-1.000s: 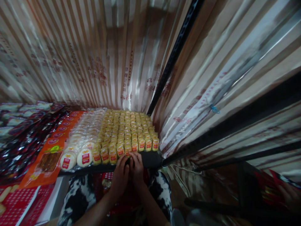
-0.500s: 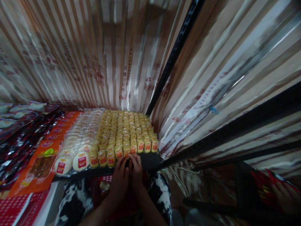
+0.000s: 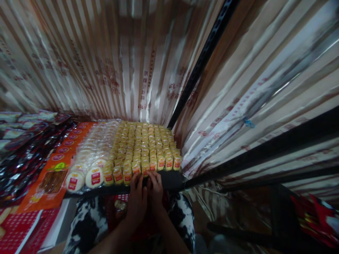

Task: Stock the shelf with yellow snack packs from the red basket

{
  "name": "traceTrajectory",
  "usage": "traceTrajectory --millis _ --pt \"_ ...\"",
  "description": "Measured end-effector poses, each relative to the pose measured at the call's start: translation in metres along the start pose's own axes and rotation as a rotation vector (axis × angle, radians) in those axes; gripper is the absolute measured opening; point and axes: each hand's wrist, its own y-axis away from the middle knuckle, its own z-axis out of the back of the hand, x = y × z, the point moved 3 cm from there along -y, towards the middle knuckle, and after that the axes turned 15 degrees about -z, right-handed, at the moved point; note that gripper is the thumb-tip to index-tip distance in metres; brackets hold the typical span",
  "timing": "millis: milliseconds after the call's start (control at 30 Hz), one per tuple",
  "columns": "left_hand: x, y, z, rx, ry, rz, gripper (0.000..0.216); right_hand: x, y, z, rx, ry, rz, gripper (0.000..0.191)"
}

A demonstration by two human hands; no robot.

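Observation:
Rows of small yellow wrapped snack packets (image 3: 144,144) with red labels stand upright on a dark shelf (image 3: 171,180). At the front of a middle row, my left hand (image 3: 138,195) has its fingertips against a packet (image 3: 145,169) from the left. My right hand (image 3: 155,188) meets the same packet from the right, fingers bent and close together. Both hands seem to grip its lower part, which the fingers partly hide. Round white packaged cakes (image 3: 94,177) line up to the left of the yellow rows.
Orange snack bags (image 3: 51,180) and dark glossy packs (image 3: 26,162) lie farther left. A red basket (image 3: 26,225) is below them, and wrapped items (image 3: 120,206) sit by my lap. Black metal bars (image 3: 254,148) and striped sheeting (image 3: 127,63) enclose the shelf. Red packets (image 3: 315,218) are at right.
The view has shifted slightly, so the shelf appears a little farther right. My hands stay at the same packet. Another person's hand by the red packets at right is no longer visible.

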Motion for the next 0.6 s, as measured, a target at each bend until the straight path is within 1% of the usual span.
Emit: traceTrajectory --millis 100,233,467,533,600 --pt "-0.002 0.001 0.003 0.021 -0.035 0.021 0.042 -0.001 0.0 0.0 -0.013 0.0 0.011 0.031" --pt "-0.002 0.003 0.003 0.098 -0.05 0.054 0.046 -0.001 0.0 -0.001 -0.033 0.013 0.038 0.031" --pt "-0.002 0.002 0.007 0.105 -0.021 0.093 0.042 -0.001 0.0 -0.002 -0.009 0.019 0.029 0.031" --pt "-0.002 0.002 0.009 0.113 -0.014 0.086 0.041 -0.001 0.0 -0.002 -0.006 0.022 0.028 0.031" --pt "-0.002 0.003 0.012 0.095 -0.011 0.064 0.039 0.0 0.0 -0.002 -0.001 0.033 0.029 0.031"
